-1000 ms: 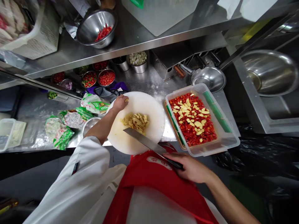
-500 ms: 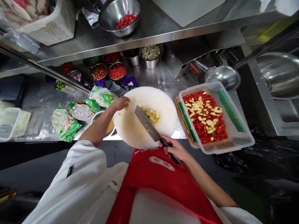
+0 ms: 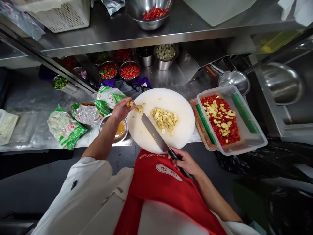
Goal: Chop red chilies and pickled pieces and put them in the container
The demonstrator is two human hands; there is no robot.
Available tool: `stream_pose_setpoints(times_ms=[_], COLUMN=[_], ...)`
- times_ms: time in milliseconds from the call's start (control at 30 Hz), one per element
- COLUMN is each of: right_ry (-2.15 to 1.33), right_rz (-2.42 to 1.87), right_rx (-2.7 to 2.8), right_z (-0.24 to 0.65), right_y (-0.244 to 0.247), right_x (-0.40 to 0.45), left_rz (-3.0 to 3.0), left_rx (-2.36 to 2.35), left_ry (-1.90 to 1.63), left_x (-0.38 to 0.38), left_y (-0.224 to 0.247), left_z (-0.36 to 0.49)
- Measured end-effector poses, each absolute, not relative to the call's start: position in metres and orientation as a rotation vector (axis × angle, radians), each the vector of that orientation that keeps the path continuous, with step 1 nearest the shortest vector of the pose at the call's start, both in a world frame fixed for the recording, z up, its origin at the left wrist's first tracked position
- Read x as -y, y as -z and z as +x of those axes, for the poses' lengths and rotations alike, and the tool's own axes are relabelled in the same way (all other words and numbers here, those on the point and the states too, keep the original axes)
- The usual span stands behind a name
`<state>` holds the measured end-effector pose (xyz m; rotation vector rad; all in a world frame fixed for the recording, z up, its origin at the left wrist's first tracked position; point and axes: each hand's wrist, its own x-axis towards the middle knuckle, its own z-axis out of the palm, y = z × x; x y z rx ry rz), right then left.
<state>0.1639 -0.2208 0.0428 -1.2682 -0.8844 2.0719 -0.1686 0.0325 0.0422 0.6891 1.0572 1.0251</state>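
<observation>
A round white cutting board [image 3: 182,104] lies at the counter's front edge. Over its left rim, my left hand [image 3: 120,110] has its fingers closed on knobby pieces of ginger [image 3: 139,108]. My right hand [image 3: 185,161] grips the black handle of a cleaver [image 3: 154,134] near the front of the board. The cleaver's blade points to the far left, flat or nearly so over the board. Thin slices of ginger [image 3: 164,119] form a loose pile right of the blade, apart from it.
On the right, a clear plastic tub [image 3: 251,140] holds chopped red chilies topped with pale slices. A metal bowl [image 3: 125,133] with yellowish liquid and several green-white bags [image 3: 66,125] sit left. Behind are metal pots [image 3: 164,65] of cut vegetables, under a steel shelf [image 3: 110,42].
My left hand has turned, and more of the ginger in it shows beyond the fingertips. The sliced pile lies more spread out and clear of the blade. The whole view has shifted slightly.
</observation>
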Motion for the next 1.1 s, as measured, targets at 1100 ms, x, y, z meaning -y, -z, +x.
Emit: stream_pose_setpoints(times_ms=[1100], right_ry=[-1.794], right_rz=[-1.579], right_rx=[1.171], right_z=[0.182], right_y=[-0.036], right_x=[0.241], left_rz=[2.361], left_rx=[-1.214], left_ry=[-0.416], left_x=[0.057], left_y=[0.015], left_z=[-0.129])
